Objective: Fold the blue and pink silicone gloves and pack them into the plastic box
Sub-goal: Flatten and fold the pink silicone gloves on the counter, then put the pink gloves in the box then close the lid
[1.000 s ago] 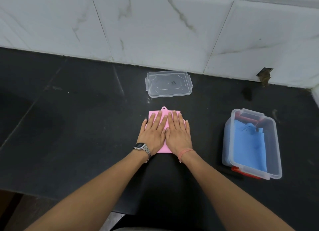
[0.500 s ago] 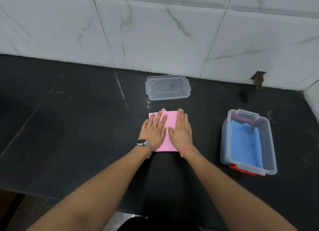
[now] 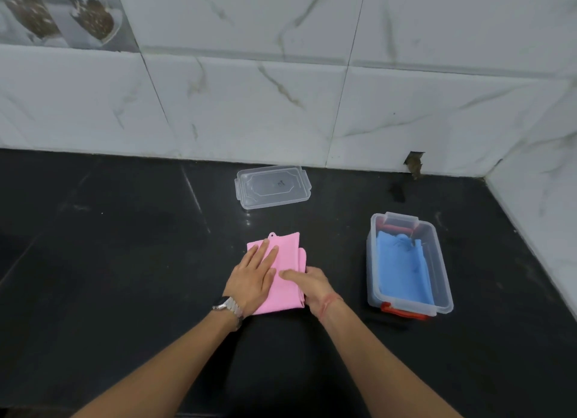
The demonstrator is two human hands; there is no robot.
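Note:
The folded pink silicone glove (image 3: pixel 288 255) lies flat on the black counter in the middle of the view. My left hand (image 3: pixel 254 275) rests flat on its left half, fingers spread, a watch on the wrist. My right hand (image 3: pixel 309 285) grips the glove's right edge, thumb on top and fingers curled under the fold. The clear plastic box (image 3: pixel 443 293) stands to the right, open, with the folded blue glove (image 3: pixel 402 271) lying inside it.
The box's clear lid (image 3: pixel 273 186) lies upside down near the tiled wall behind the pink glove. The box has red clips (image 3: pixel 402 311) at its near end. A side wall closes the counter (image 3: pixel 93 246) on the right.
My right hand has slid off the top of the pink glove to its right edge and taken hold of it. The left hand stays pressed on the glove. The camera has tilted up.

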